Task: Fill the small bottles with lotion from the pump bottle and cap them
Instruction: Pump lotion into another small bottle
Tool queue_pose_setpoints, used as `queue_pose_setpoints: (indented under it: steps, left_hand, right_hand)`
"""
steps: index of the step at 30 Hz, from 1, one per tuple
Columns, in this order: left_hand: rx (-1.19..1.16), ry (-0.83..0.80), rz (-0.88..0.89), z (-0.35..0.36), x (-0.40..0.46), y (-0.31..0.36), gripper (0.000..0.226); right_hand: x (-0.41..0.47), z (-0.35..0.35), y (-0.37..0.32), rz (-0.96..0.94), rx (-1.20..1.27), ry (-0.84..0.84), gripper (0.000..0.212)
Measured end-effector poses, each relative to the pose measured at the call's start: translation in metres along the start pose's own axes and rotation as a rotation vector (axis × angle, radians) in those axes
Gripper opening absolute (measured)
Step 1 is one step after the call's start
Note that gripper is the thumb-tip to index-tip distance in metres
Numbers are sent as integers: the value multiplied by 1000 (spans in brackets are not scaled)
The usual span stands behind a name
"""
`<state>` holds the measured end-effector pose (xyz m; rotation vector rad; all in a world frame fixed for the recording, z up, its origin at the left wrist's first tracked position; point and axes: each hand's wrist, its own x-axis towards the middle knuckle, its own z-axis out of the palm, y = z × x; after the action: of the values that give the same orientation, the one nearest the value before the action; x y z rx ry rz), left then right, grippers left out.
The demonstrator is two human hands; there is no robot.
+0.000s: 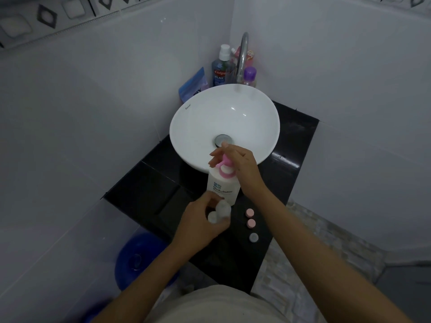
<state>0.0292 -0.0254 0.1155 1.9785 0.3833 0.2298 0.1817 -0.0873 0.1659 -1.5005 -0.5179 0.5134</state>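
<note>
Your right hand [235, 159] rests on top of the pink pump head [225, 167] of the white pump bottle [222, 186], fingers spread and fairly straight, palm down as if to press. The bottle stands upright on the black surface [144, 190], just in front of the white sink [186, 127], its long axis vertical.

Your left hand [200, 224] curls around small clear bottles [220, 212]; 2 pale tops show between the fingers, held just below and in front of the pump bottle, touching or nearly touching its lower wall.

The relation that matters: the pump spout looks to point left, toward your left side, yet the small bottle mouths sit lower and nearer you than the spout tip. In my judgement, you need to lift the left hand up and forward to bring 1 open mouth directly under the spout before pressing; otherwise lotion may land on the surface or your fingers.

3 loose caps lie on the surface to the right of your left hand, between your forearms: 2 pink caps [249, 213] and 1 grey cap [253, 237], all nearer your right arm.

Hard to make out: the spout tip under your fingers, whether the small bottles hold any lotion, and whether a third bottle hides in your left palm.
</note>
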Motion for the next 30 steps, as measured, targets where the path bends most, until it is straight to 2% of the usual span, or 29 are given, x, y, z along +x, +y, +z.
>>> queue_pose_setpoints:
  steps: [4,8,15,23,26,30]
  left_hand:
    - [-20,128,-31,-28,6,6,33]
    - [7,185,-25,-42,17,14,33]
    - [92,197,44,-46,21,27,39]
    - [88,203,106,-51,21,38,43]
    - [47,217,90,-49,22,41,45]
    - [-33,232,72,-49,23,41,36]
  right_hand:
    - [5,-5,-12,28,40,-29,38]
    - [6,1,-14,47,-19,-50,38]
    - [3,5,-12,46,-5,-4,38]
    - [2,8,-12,31,-11,15,36]
    - [1,6,-12,36,-11,3,36]
    - [0,7,-12,57,43,9,37]
